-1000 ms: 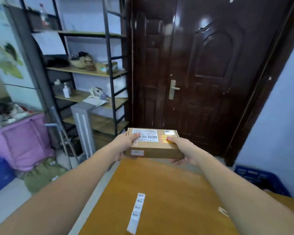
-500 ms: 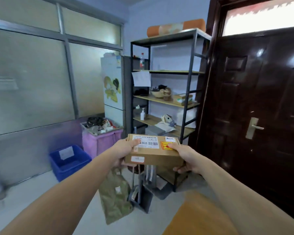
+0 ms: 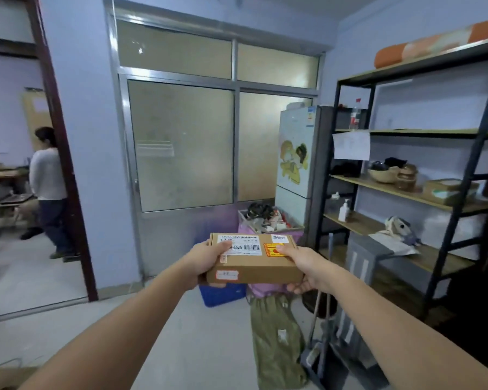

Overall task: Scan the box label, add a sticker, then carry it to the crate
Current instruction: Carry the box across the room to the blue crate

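I hold a flat brown cardboard box [image 3: 262,266] out in front of me at chest height, level, with both hands. Its top carries a white barcode label and a yellow-and-red sticker near the right edge. My left hand [image 3: 206,260] grips the left end with the thumb on the label. My right hand [image 3: 302,266] grips the right end, thumb on the sticker and fingers under the box. A blue crate [image 3: 223,295] stands on the floor straight behind the box, mostly hidden by it.
A purple bin [image 3: 268,226] full of items stands next to a white fridge [image 3: 296,161]. A black metal shelf rack [image 3: 423,190] fills the right side. A green bag [image 3: 273,339] and a broom lie on the floor. A person [image 3: 47,190] stands in the doorway at left.
The view has swung left from the dark door and the wooden table to the frosted window wall. The box stays in both hands. The blue crate now lies directly behind it.
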Action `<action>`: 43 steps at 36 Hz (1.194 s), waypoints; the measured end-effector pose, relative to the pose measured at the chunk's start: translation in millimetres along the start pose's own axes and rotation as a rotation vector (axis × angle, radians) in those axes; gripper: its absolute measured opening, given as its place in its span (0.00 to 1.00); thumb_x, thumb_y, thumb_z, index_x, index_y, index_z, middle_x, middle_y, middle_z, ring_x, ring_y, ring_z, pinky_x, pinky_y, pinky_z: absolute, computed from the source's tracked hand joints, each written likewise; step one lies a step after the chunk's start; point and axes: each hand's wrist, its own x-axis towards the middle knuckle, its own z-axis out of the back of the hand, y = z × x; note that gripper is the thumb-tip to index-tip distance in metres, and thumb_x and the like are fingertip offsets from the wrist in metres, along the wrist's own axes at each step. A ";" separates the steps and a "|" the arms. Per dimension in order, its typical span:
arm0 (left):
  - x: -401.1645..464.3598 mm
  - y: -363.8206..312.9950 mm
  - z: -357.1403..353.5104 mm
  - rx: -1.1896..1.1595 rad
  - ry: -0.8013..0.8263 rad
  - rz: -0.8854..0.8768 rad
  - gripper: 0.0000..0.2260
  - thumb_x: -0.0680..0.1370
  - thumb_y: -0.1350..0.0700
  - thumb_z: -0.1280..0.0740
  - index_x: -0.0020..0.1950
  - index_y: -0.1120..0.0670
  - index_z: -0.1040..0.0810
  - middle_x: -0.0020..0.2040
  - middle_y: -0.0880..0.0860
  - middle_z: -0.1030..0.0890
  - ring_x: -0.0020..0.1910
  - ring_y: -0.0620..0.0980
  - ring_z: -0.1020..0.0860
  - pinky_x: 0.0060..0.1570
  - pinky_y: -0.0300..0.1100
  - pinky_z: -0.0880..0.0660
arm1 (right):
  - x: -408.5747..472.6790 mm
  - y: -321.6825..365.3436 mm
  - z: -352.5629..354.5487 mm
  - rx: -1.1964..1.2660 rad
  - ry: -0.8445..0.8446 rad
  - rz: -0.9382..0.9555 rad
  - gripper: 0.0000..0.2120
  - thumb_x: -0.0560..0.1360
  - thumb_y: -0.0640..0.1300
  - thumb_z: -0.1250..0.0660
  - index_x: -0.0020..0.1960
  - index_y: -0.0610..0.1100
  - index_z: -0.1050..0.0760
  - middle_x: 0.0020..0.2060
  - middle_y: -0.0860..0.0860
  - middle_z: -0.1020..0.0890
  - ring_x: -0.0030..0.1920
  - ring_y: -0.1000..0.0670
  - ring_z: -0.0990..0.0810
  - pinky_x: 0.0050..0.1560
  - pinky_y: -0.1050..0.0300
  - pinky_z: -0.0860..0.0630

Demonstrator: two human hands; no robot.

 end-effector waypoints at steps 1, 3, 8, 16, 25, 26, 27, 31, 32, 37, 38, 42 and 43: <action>3.9 -0.3 6.8 0.010 -0.019 -0.001 0.14 0.80 0.41 0.30 0.60 0.48 0.20 0.45 0.53 0.10 0.39 0.52 0.11 0.34 0.50 0.15 | 8.9 3.7 -4.4 0.001 0.019 0.011 0.22 0.74 0.65 0.35 0.57 0.49 0.25 0.32 0.41 0.15 0.27 0.43 0.18 0.25 0.56 0.23; 12.1 -2.0 18.4 0.028 -0.055 -0.002 0.15 0.80 0.40 0.30 0.60 0.48 0.20 0.45 0.54 0.10 0.40 0.52 0.11 0.35 0.50 0.15 | 26.1 11.0 -11.7 -0.005 0.056 0.034 0.23 0.74 0.64 0.35 0.57 0.47 0.25 0.29 0.42 0.16 0.26 0.44 0.18 0.25 0.56 0.23; 40.3 -7.2 37.5 0.042 -0.119 -0.009 0.16 0.80 0.39 0.31 0.61 0.48 0.21 0.45 0.53 0.10 0.41 0.53 0.11 0.37 0.49 0.15 | 67.4 29.1 -22.0 -0.028 0.100 0.066 0.22 0.75 0.64 0.35 0.59 0.48 0.25 0.29 0.46 0.16 0.29 0.44 0.16 0.28 0.55 0.21; 89.6 3.9 55.9 -0.003 -0.131 0.002 0.17 0.79 0.38 0.30 0.62 0.47 0.22 0.47 0.53 0.10 0.44 0.55 0.11 0.38 0.51 0.14 | 124.6 38.3 -32.9 -0.072 0.171 0.064 0.22 0.78 0.63 0.37 0.60 0.47 0.28 0.38 0.41 0.18 0.29 0.45 0.18 0.30 0.54 0.21; 145.0 6.1 88.7 -0.016 -0.165 0.013 0.15 0.81 0.39 0.32 0.62 0.47 0.23 0.46 0.52 0.10 0.44 0.54 0.11 0.37 0.50 0.15 | 202.5 55.8 -57.3 -0.087 0.186 0.064 0.22 0.76 0.66 0.37 0.57 0.48 0.27 0.36 0.42 0.16 0.29 0.45 0.17 0.30 0.54 0.21; 152.9 5.3 94.2 -0.018 -0.172 0.009 0.15 0.81 0.40 0.32 0.62 0.47 0.23 0.46 0.52 0.10 0.44 0.54 0.11 0.37 0.50 0.14 | 212.3 59.2 -60.8 -0.083 0.185 0.066 0.22 0.75 0.66 0.36 0.56 0.49 0.27 0.33 0.43 0.16 0.28 0.45 0.17 0.29 0.55 0.21; 160.9 4.4 99.9 -0.020 -0.177 0.006 0.14 0.81 0.40 0.32 0.61 0.47 0.23 0.46 0.51 0.10 0.44 0.53 0.11 0.38 0.50 0.14 | 222.0 62.5 -64.3 -0.077 0.187 0.067 0.21 0.75 0.66 0.36 0.56 0.49 0.27 0.30 0.44 0.16 0.27 0.45 0.18 0.29 0.55 0.22; 193.3 1.5 122.2 -0.029 -0.175 0.002 0.14 0.81 0.41 0.32 0.61 0.47 0.22 0.45 0.51 0.10 0.43 0.53 0.11 0.37 0.50 0.14 | 258.0 74.8 -77.5 -0.050 0.190 0.056 0.20 0.73 0.67 0.34 0.53 0.52 0.27 0.30 0.45 0.15 0.28 0.44 0.17 0.30 0.55 0.22; 202.0 1.2 127.1 -0.031 -0.173 0.010 0.14 0.81 0.41 0.32 0.61 0.47 0.22 0.45 0.51 0.10 0.43 0.53 0.11 0.37 0.50 0.14 | 266.7 77.6 -80.3 -0.051 0.187 0.050 0.20 0.73 0.67 0.34 0.53 0.52 0.27 0.31 0.45 0.14 0.29 0.44 0.17 0.30 0.54 0.21; 249.3 -2.9 143.8 -0.028 -0.137 0.030 0.14 0.82 0.41 0.32 0.63 0.48 0.22 0.48 0.52 0.10 0.44 0.53 0.11 0.41 0.51 0.14 | 311.6 85.9 -89.3 -0.078 0.163 0.040 0.21 0.74 0.66 0.35 0.55 0.50 0.26 0.34 0.44 0.14 0.29 0.45 0.17 0.30 0.55 0.21; 258.9 -3.7 145.1 -0.025 -0.132 0.036 0.14 0.82 0.41 0.33 0.63 0.48 0.22 0.48 0.52 0.10 0.45 0.53 0.11 0.41 0.51 0.14 | 320.6 86.5 -89.6 -0.081 0.163 0.034 0.21 0.74 0.66 0.35 0.55 0.50 0.26 0.34 0.44 0.14 0.29 0.45 0.17 0.30 0.55 0.22; 299.8 -5.6 147.3 -0.024 -0.120 0.049 0.13 0.82 0.41 0.32 0.62 0.47 0.21 0.48 0.52 0.10 0.43 0.53 0.11 0.39 0.50 0.14 | 359.5 85.9 -87.2 -0.083 0.169 0.014 0.22 0.74 0.66 0.35 0.57 0.49 0.26 0.33 0.46 0.15 0.30 0.46 0.17 0.29 0.55 0.22; 311.8 -6.6 147.9 -0.027 -0.116 0.048 0.13 0.82 0.42 0.32 0.62 0.47 0.21 0.48 0.51 0.10 0.43 0.52 0.11 0.38 0.50 0.15 | 370.9 86.3 -85.9 -0.079 0.166 0.010 0.22 0.74 0.66 0.35 0.57 0.50 0.26 0.33 0.46 0.15 0.30 0.46 0.17 0.29 0.55 0.22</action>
